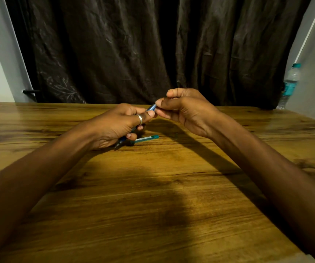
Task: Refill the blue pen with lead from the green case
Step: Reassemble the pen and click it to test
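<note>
left hand point(118, 126) wrapped round the blue pen point(151, 107), tip angled down, right hand point(185, 109) pinching its top end, green case point(146, 138) lying flat on the wooden table point(152, 205) just underneath

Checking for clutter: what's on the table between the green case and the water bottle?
Only bare wooden table between green case and water bottle, crossed above by the right hand, per head view.

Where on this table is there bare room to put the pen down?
The wooden table is bare between the forearms, and left of the left hand. It is crowded by the green lead case, under the blue pen.
</note>
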